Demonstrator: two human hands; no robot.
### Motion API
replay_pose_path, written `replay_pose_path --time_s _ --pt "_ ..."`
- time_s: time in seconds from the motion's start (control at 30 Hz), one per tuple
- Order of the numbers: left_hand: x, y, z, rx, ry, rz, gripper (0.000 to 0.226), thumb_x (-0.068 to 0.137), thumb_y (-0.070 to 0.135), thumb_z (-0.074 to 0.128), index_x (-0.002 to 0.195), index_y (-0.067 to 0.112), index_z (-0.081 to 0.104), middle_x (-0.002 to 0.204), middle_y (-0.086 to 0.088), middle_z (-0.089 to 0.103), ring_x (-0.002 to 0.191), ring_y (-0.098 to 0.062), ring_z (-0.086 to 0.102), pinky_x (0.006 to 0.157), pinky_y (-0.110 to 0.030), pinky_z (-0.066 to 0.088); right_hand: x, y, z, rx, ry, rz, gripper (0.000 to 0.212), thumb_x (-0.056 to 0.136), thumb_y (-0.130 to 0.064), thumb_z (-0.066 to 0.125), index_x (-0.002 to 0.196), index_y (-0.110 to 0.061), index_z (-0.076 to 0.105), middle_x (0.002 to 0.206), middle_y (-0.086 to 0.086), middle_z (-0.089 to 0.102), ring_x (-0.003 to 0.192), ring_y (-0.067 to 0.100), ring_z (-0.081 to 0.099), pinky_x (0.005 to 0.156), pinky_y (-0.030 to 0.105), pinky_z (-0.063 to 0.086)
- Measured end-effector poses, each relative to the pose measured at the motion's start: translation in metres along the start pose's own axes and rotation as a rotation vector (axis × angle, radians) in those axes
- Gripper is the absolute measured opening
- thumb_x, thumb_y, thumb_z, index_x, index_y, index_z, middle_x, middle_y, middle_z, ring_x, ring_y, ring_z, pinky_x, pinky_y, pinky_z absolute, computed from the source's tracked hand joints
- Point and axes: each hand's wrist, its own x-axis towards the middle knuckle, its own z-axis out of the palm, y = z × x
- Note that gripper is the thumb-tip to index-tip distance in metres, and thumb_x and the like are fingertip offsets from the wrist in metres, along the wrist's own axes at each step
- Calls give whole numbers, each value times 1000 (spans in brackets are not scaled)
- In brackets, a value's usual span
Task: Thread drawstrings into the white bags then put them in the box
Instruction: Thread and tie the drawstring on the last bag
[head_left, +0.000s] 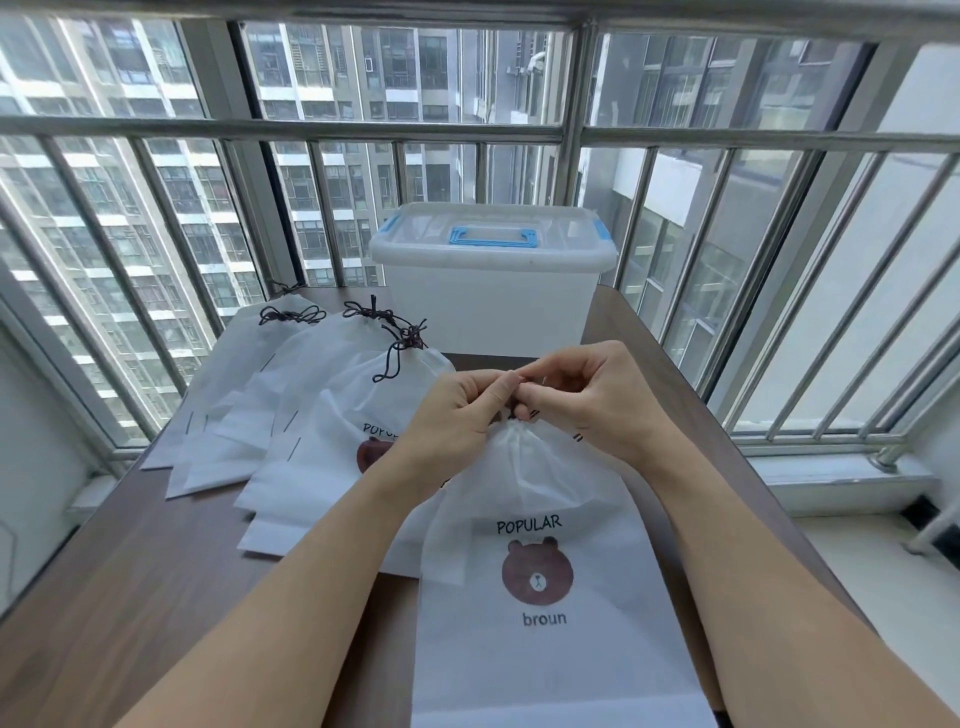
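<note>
A white bag (540, 577) printed with a brown bear and the words POPULAR and broun lies in front of me, its top gathered tight. My left hand (457, 410) and my right hand (582, 395) meet just above that gathered neck, fingertips pinching the dark drawstring (514, 413), of which only a small bit shows. Several more white bags (311, 415) with dark knotted drawstrings lie fanned out to the left. The translucent white box (488, 296) with a blue handle stands behind, its lid on.
Everything sits on a dark brown table (156, 571). A metal railing (779, 291) and windows run close around the table's far and side edges. A white ledge (852, 571) lies lower on the right.
</note>
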Motion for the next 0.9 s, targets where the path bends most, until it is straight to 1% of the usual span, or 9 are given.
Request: replay_pose_path --time_s 0.07,0.1,0.17,0.23,0.33,0.43,0.6,0.77,0.9 --pt "0 0 0 -20 -5 -8 33 106 16 44 92 4 71 68 7 65 64 1 59 66 -9 44 2 1 0 72 -1 14 13 83 -4 78 95 1 77 80 23 74 75 38 71 75 50 57" --pt "0 -1 -1 -21 -15 -4 33 106 15 44 93 1 70 71 6 66 68 -1 60 70 -10 45 2 1 0 142 18 32 14 83 -1 77 94 8 73 79 24 73 74 36 71 77 48 59" --pt "1 -2 -2 -17 -41 23 30 105 13 46 92 0 69 76 5 66 78 -4 62 79 -14 46 4 0 1 283 72 90 10 86 5 71 90 13 66 74 23 70 65 30 69 71 38 61" --pt "2 -1 -1 -52 -26 14 25 103 11 49 94 2 72 79 3 67 84 -7 64 84 -17 48 6 0 4 350 85 177 8 94 0 62 88 4 63 70 14 68 58 20 65 63 27 58" --pt "3 1 0 -107 19 -9 23 101 7 51 99 7 74 80 -2 68 83 -8 68 83 -15 50 13 4 11 325 93 310 23 105 -10 47 85 -6 58 61 1 63 48 7 51 55 16 50" --pt "2 2 1 -112 33 -19 24 101 8 52 98 9 76 85 -7 69 85 -9 68 83 -16 51 14 1 13 352 60 349 26 106 -12 44 84 -8 57 58 -2 59 50 8 47 57 16 48" --pt "1 2 -3 -159 47 -89 22 99 19 58 92 13 78 89 -7 69 89 -16 66 90 -25 52 -1 -11 4 370 -65 304 15 102 -12 53 95 -4 63 77 7 69 64 10 63 56 15 49" --pt "-1 4 2 -172 9 -97 24 102 13 51 97 6 74 80 -3 68 82 -9 68 82 -17 52 8 -16 15 418 97 347 27 105 -2 41 80 -7 51 54 2 51 39 6 50 38 11 36" --pt "0 5 2 -193 -10 -103 25 102 13 51 102 4 74 83 -4 68 83 -9 68 82 -18 52 9 -17 20 428 177 408 34 106 -8 38 74 -7 48 41 -5 47 37 6 52 43 14 44"
